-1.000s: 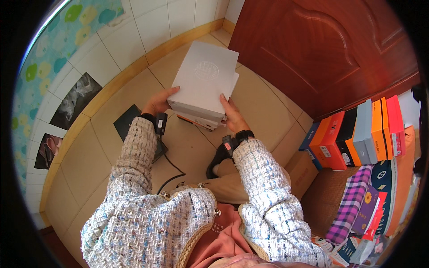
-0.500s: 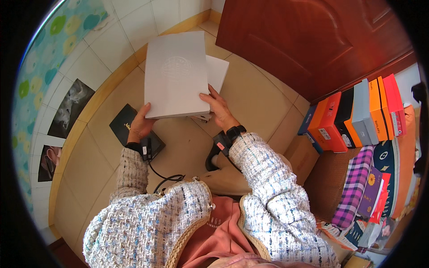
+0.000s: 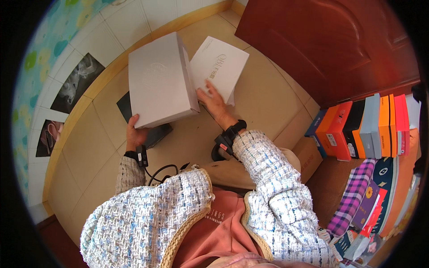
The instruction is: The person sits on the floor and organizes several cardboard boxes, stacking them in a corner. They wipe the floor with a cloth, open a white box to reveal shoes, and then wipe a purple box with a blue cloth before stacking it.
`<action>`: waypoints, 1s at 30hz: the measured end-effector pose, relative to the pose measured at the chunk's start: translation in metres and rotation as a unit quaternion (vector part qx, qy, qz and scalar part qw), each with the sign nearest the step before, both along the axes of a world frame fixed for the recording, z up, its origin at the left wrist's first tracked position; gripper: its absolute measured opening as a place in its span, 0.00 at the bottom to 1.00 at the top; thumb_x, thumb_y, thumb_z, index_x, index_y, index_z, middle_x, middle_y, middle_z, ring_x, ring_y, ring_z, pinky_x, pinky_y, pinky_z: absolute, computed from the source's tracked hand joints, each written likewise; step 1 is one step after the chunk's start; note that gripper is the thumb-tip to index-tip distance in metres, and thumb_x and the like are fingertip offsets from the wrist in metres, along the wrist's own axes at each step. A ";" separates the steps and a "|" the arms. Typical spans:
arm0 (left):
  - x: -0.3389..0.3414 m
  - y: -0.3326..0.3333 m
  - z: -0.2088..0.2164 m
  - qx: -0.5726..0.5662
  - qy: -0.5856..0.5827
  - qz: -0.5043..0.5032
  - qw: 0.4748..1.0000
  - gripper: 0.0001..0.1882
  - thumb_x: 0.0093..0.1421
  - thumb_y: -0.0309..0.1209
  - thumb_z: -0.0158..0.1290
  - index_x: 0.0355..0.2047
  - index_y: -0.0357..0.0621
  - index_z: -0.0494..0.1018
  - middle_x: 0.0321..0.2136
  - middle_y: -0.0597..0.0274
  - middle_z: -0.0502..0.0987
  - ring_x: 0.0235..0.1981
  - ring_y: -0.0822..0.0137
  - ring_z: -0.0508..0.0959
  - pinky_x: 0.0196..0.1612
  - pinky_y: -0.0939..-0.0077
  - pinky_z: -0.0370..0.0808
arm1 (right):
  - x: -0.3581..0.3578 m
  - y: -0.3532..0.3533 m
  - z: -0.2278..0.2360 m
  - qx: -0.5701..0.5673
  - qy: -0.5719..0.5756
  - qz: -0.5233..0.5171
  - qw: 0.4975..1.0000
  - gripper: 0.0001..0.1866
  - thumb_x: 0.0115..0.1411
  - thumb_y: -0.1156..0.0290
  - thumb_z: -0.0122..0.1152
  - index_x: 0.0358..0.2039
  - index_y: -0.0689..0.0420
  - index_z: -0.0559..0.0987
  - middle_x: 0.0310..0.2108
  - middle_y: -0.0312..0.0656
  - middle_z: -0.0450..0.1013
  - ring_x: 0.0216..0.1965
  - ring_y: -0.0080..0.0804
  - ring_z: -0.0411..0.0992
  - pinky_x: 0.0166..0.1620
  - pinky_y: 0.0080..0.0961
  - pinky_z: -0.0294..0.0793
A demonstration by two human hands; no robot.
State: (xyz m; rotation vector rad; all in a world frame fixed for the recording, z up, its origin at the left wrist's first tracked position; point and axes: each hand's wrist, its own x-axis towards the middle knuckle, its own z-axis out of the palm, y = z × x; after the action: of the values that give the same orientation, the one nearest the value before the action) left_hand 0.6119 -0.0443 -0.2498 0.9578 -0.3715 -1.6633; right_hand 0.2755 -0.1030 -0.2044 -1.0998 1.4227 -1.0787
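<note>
My left hand (image 3: 135,134) grips the near left corner of a large white box (image 3: 156,82) with an embossed round emblem on its lid, thumb on top and the other fingers hidden. The box is tilted, so its right side wall shows. Beyond its right edge is a smaller white box (image 3: 221,62) with gold lettering, set at an angle. My right hand (image 3: 213,102) is between the two boxes with its fingers stretched apart, index finger over the smaller box; whether it touches either one cannot be told. A flat black box (image 3: 159,135) on the floor is partly covered by the large one.
A row of colourful boxes (image 3: 337,129) stands at the right on a brown surface, with a purple plaid cloth item (image 3: 353,196) nearer. At the far right is a red-brown wooden door (image 3: 321,49). White tiled wall (image 3: 120,27) runs along the left. A black cable (image 3: 163,169) lies near my lap.
The large white box has shifted left and tilted, uncovering more of the smaller white box. My right hand has come off the large box's near right corner, its fingers now spread.
</note>
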 end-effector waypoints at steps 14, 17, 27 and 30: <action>0.089 0.018 -0.049 0.038 -0.050 0.113 0.992 0.34 0.54 0.48 0.60 0.59 0.49 0.65 0.57 0.58 0.69 0.57 0.53 0.67 0.56 0.44 0.65 | -0.066 -0.006 -0.065 0.143 -0.036 -0.076 0.986 0.32 0.57 0.51 0.67 0.52 0.61 0.71 0.46 0.49 0.70 0.39 0.37 0.68 0.37 0.36 0.71; 0.104 0.030 -0.067 0.052 -0.054 0.134 0.988 0.34 0.54 0.47 0.61 0.58 0.49 0.65 0.56 0.59 0.69 0.57 0.53 0.67 0.56 0.45 0.65 | -0.066 -0.014 -0.062 0.205 -0.020 -0.125 0.970 0.30 0.57 0.54 0.68 0.51 0.62 0.72 0.39 0.47 0.73 0.28 0.33 0.70 0.28 0.29 0.70; 0.122 0.057 -0.121 0.079 -0.051 0.158 0.983 0.36 0.53 0.42 0.63 0.60 0.46 0.64 0.56 0.57 0.68 0.59 0.51 0.65 0.61 0.44 0.62 | -0.075 -0.019 -0.060 0.100 0.021 -0.175 0.979 0.24 0.45 0.58 0.73 0.34 0.65 0.79 0.29 0.46 0.76 0.34 0.43 0.76 0.39 0.37 0.74; 0.131 0.059 -0.126 0.084 -0.037 0.132 0.987 0.36 0.55 0.42 0.63 0.61 0.47 0.63 0.57 0.56 0.68 0.59 0.51 0.65 0.61 0.43 0.62 | -0.058 -0.025 -0.034 0.118 0.188 -0.222 0.950 0.28 0.41 0.53 0.73 0.34 0.65 0.78 0.35 0.51 0.75 0.40 0.48 0.75 0.46 0.41 0.73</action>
State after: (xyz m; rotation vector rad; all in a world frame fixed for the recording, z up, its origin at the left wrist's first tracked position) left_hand 0.7431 0.0148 -0.3759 1.1451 -0.1464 -1.4362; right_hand 0.2170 -0.1281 -0.2383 -0.8586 2.1194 -0.9968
